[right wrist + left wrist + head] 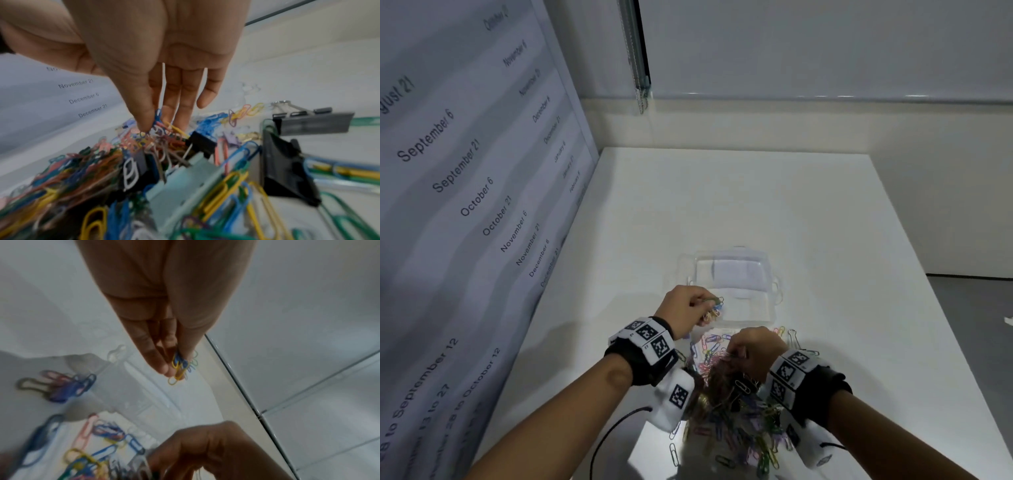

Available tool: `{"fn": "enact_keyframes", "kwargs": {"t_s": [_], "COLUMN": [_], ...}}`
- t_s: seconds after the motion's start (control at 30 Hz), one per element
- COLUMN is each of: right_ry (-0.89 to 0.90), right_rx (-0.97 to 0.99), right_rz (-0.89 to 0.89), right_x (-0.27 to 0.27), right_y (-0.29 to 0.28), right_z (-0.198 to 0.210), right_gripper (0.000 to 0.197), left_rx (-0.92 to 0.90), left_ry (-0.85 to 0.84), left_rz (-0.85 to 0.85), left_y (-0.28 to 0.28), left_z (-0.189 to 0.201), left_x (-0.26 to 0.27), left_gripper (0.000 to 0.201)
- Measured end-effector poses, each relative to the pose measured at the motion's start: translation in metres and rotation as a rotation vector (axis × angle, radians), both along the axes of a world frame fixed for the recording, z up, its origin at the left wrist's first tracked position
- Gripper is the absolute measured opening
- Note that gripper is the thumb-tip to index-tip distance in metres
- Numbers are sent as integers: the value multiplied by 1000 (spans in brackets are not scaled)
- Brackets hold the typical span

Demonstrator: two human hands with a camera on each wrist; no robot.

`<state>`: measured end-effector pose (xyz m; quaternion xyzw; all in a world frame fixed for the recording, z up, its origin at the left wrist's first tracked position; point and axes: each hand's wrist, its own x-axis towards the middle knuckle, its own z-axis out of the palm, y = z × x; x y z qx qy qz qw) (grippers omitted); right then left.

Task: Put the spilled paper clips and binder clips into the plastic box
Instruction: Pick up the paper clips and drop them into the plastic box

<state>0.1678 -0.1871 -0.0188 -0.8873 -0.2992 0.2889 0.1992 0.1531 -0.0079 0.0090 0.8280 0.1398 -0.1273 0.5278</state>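
Observation:
A clear plastic box [751, 305] lies open in the middle of the white table. My left hand [709, 308] hovers at its near left corner and pinches a small bunch of paper clips [179, 368], yellow, blue and green. Just in front of the box lies a heap of coloured paper clips [736, 414] mixed with black binder clips [287, 172]. My right hand [736, 353] reaches down into the far side of the heap. Its thumb and fingers [144, 120] pinch a tangle of small clips [157, 116].
A wall chart with printed dates [465, 192] stands along the table's left edge. Loose clips [791, 337] lie between the heap and the box. A black cable [613, 431] runs from the left wrist. The white table [825, 222] stretches beyond and to the right of the box.

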Motion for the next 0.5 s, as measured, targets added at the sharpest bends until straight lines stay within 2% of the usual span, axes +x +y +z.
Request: {"fn": "enact_keyframes", "kwargs": {"t_s": [0.13,0.2,0.27,0.37,0.5], "right_ry": [-46,-54,-95,-72,-33], "right_rx": [105,160,152,152,185], "right_rz": [-29,-40,-100,-187,-276], "right_x": [3,9,17,32,51], "right_y": [-4,-6,-6,-9,-6], "right_z": [9,12,20,29,36], "right_gripper": [9,14,32,24,25], "left_rx": [-94,-87,-62,-56,-44], "left_ry": [41,75,118,148,73], "left_rz": [122,118,77,33,74], "left_y": [-5,-6,-7,-7,-2], "left_z": [-2,-4,-2,2,6], "left_x": [20,24,25,24,20], "left_gripper": [21,24,28,34,34]}}
